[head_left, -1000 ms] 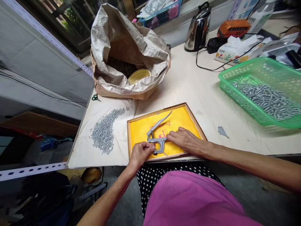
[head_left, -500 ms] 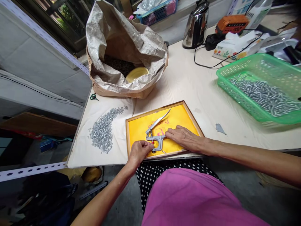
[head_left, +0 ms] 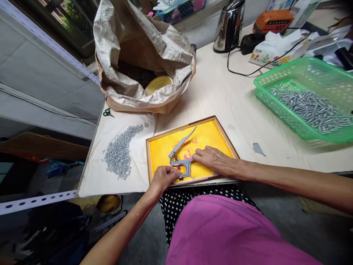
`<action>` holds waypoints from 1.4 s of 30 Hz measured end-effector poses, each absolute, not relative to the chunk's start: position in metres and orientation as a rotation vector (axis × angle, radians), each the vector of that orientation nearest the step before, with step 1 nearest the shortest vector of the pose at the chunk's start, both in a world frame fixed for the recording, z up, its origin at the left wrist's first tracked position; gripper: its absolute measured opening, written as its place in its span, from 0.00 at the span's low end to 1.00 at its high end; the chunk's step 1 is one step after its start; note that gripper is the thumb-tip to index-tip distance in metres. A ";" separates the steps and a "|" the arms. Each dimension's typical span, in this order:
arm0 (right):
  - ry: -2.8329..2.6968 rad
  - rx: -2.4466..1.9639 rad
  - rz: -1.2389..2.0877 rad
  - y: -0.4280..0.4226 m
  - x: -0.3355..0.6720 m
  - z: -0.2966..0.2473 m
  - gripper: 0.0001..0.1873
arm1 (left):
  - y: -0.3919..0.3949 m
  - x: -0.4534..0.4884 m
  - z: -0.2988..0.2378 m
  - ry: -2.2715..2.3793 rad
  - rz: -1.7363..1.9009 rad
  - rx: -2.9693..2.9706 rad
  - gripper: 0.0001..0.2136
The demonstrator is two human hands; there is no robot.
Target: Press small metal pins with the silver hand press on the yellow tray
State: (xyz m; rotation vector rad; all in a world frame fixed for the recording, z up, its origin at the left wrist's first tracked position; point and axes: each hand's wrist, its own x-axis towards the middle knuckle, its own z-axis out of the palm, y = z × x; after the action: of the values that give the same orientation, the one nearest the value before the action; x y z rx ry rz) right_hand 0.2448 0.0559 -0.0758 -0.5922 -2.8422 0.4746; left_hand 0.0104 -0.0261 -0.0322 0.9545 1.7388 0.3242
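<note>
Two hands at grey metal pliers [head_left: 182,162]: left hand [head_left: 164,179] curled round them, right hand [head_left: 212,160] open, seemingly touching.

Red lettering [head_left: 192,141] is printed on the yellow cloth [head_left: 211,134] in the tray, upside down from this view; it seems to begin "Pe-com", and the rest is unclear. Below it stands a large red "P" [head_left: 188,153], partly covered by the metal pliers [head_left: 185,163]. The orange box [head_left: 273,21] has dark markings, too small to read.
</note>
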 end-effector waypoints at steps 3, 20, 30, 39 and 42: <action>-2.835 -0.605 0.424 0.057 0.244 -0.077 0.09 | -0.021 0.010 -0.031 1.743 0.251 1.005 0.25; -2.820 -0.763 0.186 0.091 0.234 -0.058 0.10 | -0.021 0.018 -0.025 1.775 0.210 0.995 0.26; -2.898 -0.677 -0.019 0.130 0.213 -0.067 0.14 | -0.021 0.017 -0.026 1.771 0.161 1.001 0.28; -2.892 -0.678 0.024 0.132 0.218 -0.064 0.13 | -0.020 0.017 -0.028 1.781 0.122 1.029 0.28; -2.877 -0.710 0.161 0.128 0.222 -0.060 0.10 | -0.021 0.018 -0.028 1.777 0.144 1.018 0.29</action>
State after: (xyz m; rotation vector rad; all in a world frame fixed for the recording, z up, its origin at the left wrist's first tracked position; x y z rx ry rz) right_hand 0.2217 0.1279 -0.0601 -0.7096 -2.8768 0.1610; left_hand 0.0180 -0.0213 -0.0278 1.0183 1.7773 0.1438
